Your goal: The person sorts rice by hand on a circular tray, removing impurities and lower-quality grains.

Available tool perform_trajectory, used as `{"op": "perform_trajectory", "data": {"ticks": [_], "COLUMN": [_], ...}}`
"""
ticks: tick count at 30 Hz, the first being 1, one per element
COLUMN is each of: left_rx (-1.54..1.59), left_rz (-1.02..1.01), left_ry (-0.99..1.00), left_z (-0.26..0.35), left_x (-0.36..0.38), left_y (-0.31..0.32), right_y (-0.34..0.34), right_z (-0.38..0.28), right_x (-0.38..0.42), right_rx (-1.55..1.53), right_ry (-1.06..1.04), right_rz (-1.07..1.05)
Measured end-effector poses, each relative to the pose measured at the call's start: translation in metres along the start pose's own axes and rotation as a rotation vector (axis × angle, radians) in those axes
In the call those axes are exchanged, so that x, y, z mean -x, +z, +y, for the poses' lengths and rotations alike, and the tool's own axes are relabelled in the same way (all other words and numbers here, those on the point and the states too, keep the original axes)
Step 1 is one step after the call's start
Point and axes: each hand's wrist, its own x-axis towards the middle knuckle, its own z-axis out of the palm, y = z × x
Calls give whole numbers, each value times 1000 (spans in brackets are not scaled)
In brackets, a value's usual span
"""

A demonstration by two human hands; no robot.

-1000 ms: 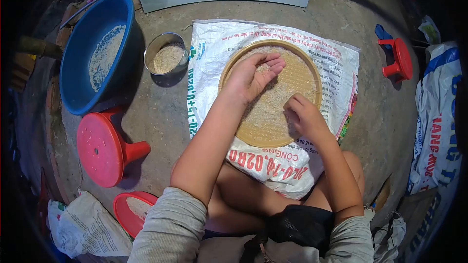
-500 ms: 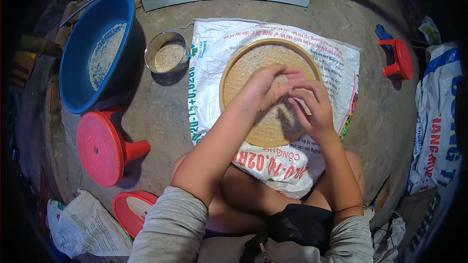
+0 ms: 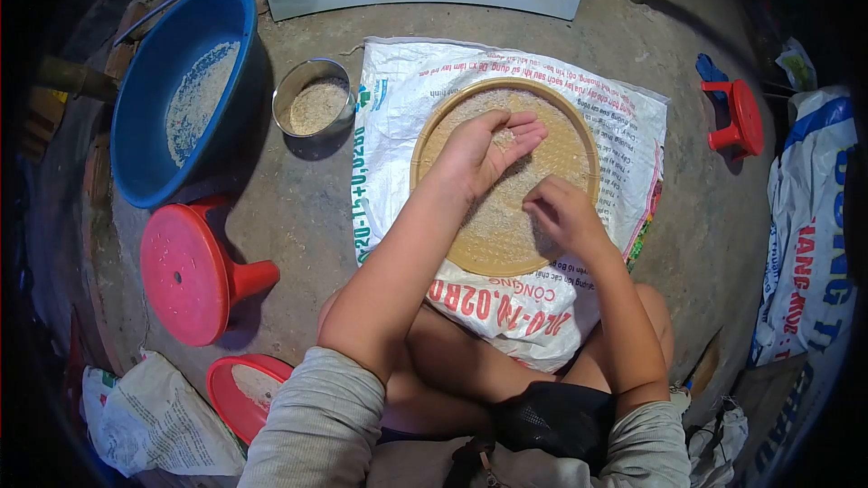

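Note:
My left hand (image 3: 488,152) is cupped palm up above the round woven tray (image 3: 415,163), with a small heap of rice grains (image 3: 504,139) in it. Just right of it and lower, my right hand (image 3: 568,217) hovers over the tray with thumb and fingertips pinched together. Whatever is between those fingertips is too small to make out. A thin layer of pale grains (image 3: 497,224) covers the tray's bottom, partly hidden by both hands. Under the tray lies a flattened white printed sack (image 3: 389,172).
A metal pot (image 3: 278,113) of grain and a large blue basin (image 3: 127,149) with grain stand to the left. Red stools sit at the left (image 3: 183,276) and right (image 3: 747,117). A red basin (image 3: 220,389) is at lower left, and a printed sack (image 3: 805,235) at far right.
My right hand has drawn away from my left hand, down over the tray, and its fingers have closed into a pinch. The left palm now shows grains more openly.

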Motion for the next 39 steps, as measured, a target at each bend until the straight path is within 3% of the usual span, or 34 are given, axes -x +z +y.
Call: {"op": "perform_trajectory", "data": {"ticks": [3, 5, 7, 9, 11, 14, 17, 21, 23, 24, 26, 28, 32, 35, 38, 39], "left_rx": [-120, -150, -171, -148, -119, -3, -64, -70, -46, -67, -91, -180, -191, -297, -449, -634], "left_rz": [-27, -18, -22, -217, -250, 56, -17, 177, 325, 388, 454, 750, 758, 887, 751, 721], "left_ry": [-42, -105, -126, -202, -188, -5, 167, 554, 747, 829, 914, 1100, 991, 899, 928, 989], "left_z": [-8, -17, -24, -29, -25, -4, 29, 85, 111, 124, 139, 146, 139, 122, 114, 106], "left_x": [-3, -6, -5, -9, -11, 4, 8, 14, 24, 27, 29, 30, 32, 40, 33, 29], "left_y": [-2, -1, -1, -9, -11, 10, 5, -5, -19, -30, -49, -55, -42, -12, -18, -17], "right_y": [-7, -7, -10, -12, -12, -15, -18, -15, -13, -11, -5, -5, -6, -9, -22, -23], "right_z": [-4, -16, -25, -28, -23, -11, 10, 39, 44, 49, 59, 58, 63, 59, 47, 44], "right_x": [-2, -7, -11, -15, -13, -10, -4, 8, 10, 11, 11, 11, 10, 9, 4, 3], "right_rx": [38, -173, -260, -33, 17, 119, 319, 372, 95, 91, -246, -240, -293, -291, -321, -321], "right_ry": [69, 204, 196, -48, -73, -40, 80, 160, 391, 391, 431, 453, 438, 463, 458, 461], "right_rz": [133, 416, 423, 338, 343, 413, 520, 515, 465, 465, 542, 541, 553, 578, 555, 554]}}
